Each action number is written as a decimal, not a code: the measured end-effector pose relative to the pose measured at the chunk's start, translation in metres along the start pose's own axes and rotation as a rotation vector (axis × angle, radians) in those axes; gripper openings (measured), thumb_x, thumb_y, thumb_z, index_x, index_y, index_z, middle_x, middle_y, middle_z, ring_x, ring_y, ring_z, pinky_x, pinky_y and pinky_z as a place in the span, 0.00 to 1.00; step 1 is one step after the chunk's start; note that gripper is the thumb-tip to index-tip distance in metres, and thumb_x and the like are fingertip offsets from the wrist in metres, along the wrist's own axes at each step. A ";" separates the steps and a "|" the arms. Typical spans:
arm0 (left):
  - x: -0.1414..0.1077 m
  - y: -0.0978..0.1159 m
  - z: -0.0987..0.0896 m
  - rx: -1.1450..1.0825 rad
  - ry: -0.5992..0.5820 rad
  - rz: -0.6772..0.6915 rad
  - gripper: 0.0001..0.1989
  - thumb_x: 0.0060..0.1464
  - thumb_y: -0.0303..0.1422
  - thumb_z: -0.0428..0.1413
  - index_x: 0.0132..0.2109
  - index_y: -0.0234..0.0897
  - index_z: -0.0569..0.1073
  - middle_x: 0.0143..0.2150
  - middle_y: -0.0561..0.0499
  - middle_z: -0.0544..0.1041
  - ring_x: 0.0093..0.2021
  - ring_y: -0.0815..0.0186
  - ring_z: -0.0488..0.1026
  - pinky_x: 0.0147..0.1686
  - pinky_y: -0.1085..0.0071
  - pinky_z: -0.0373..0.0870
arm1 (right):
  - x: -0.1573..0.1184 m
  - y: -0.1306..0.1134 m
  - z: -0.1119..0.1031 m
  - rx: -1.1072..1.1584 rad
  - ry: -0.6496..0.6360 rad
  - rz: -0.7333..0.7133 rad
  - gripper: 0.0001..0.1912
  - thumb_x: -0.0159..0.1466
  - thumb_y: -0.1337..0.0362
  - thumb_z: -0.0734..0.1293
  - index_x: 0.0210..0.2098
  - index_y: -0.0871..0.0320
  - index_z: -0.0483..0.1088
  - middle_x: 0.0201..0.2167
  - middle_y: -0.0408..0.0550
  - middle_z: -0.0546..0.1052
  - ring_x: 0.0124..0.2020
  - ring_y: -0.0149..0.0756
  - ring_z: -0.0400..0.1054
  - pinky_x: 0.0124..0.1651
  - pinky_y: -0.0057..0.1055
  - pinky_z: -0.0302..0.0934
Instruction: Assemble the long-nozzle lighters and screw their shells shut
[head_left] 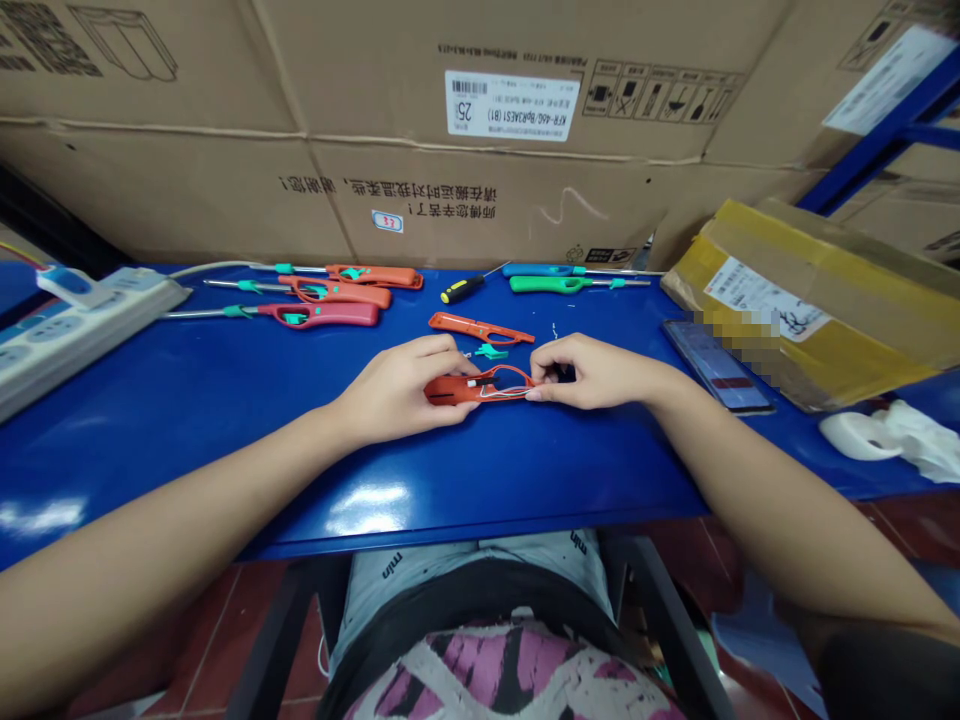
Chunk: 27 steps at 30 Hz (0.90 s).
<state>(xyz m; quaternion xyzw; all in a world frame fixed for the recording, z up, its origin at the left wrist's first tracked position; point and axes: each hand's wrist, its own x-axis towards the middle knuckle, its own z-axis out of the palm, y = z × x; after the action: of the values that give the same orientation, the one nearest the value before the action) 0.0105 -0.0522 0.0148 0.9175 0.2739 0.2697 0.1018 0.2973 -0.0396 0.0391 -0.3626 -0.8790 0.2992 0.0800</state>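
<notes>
My left hand (409, 388) grips the wide end of an orange lighter half-shell (448, 390), held just over the blue table. Its inside faces up, showing a black part and thin white wires. At the narrow end, my right hand (592, 372) pinches the shell's tip and the wires with thumb and fingers. Just beyond lies the other orange shell half (480, 328), and a small green trigger (491, 352) rests between it and my hands. What sits under my left fingers is hidden.
Several assembled lighters (322, 315) lie at back left; a green lighter (551, 285) and a blue lighter (544, 270) lie at back right, near a screwdriver (463, 289). A power strip (75, 325) is left; a phone (716, 365), taped box (825, 290) and tape roll (859, 437) are right.
</notes>
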 end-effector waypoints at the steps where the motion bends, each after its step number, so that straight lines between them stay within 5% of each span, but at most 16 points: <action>1: 0.000 0.000 0.000 0.001 -0.011 -0.007 0.12 0.58 0.35 0.61 0.48 0.36 0.77 0.42 0.48 0.78 0.43 0.63 0.76 0.45 0.69 0.72 | 0.000 0.000 0.000 0.000 -0.010 -0.008 0.15 0.65 0.54 0.68 0.28 0.58 0.68 0.26 0.42 0.70 0.29 0.31 0.63 0.33 0.28 0.56; 8: 0.001 0.002 0.000 0.020 -0.123 -0.024 0.11 0.58 0.39 0.60 0.44 0.37 0.78 0.39 0.49 0.79 0.42 0.61 0.75 0.45 0.66 0.70 | -0.002 -0.008 0.001 -0.043 0.159 -0.115 0.12 0.62 0.57 0.71 0.40 0.57 0.70 0.37 0.48 0.74 0.37 0.36 0.66 0.42 0.33 0.62; 13: 0.003 0.003 0.000 0.024 -0.151 -0.044 0.13 0.58 0.40 0.61 0.45 0.38 0.78 0.38 0.49 0.79 0.42 0.61 0.74 0.44 0.66 0.69 | -0.001 -0.012 0.007 -0.025 0.081 -0.218 0.05 0.65 0.63 0.68 0.40 0.56 0.73 0.44 0.50 0.74 0.45 0.39 0.69 0.53 0.38 0.63; 27: 0.002 0.002 0.002 -0.021 -0.138 -0.027 0.11 0.61 0.38 0.59 0.46 0.37 0.76 0.43 0.48 0.77 0.46 0.60 0.75 0.48 0.65 0.70 | 0.001 -0.011 0.012 -0.014 0.052 -0.191 0.03 0.64 0.67 0.68 0.38 0.57 0.72 0.39 0.47 0.75 0.39 0.35 0.68 0.44 0.32 0.63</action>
<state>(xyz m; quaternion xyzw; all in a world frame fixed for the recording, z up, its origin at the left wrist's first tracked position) 0.0136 -0.0529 0.0151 0.9290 0.2756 0.2074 0.1338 0.2852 -0.0506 0.0361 -0.2854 -0.9092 0.2746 0.1283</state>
